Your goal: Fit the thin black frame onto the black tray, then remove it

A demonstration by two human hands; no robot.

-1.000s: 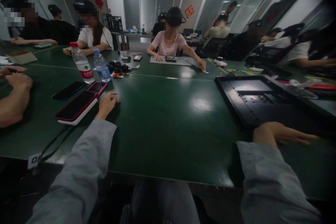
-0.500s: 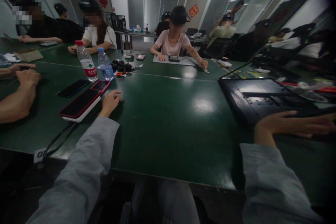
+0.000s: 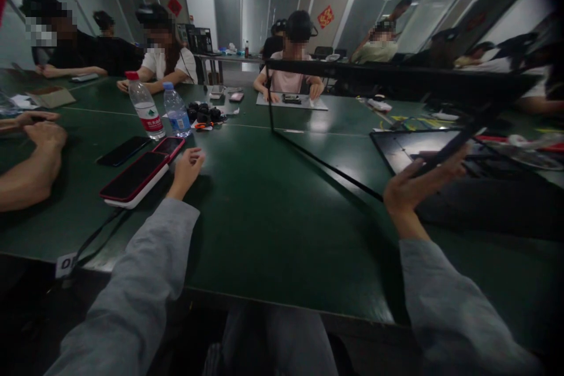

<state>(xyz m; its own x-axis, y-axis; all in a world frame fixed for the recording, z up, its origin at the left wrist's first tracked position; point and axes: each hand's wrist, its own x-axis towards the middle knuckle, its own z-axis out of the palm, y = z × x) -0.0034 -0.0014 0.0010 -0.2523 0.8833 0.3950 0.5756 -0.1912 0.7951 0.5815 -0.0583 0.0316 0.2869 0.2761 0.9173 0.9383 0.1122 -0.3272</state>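
Right hand (image 3: pixel 414 188): fingers clamped on the near edge of a thin black frame (image 3: pixel 396 79), rigid, rectangular, lifted clear and tilted above the green table (image 3: pixel 282 211). Beneath it lies a flat black panel (image 3: pixel 418 150) with a glossy face. Left hand (image 3: pixel 187 167): loosely curled, gripping nothing, resting on the matte table just beside a red-cased phone (image 3: pixel 134 176) stacked on a white slab. Two clear plastic bottles (image 3: pixel 145 107) stand beyond, one red-labelled, one blue; print unreadable. A white tag (image 3: pixel 65 264) at the table edge shows partial characters.
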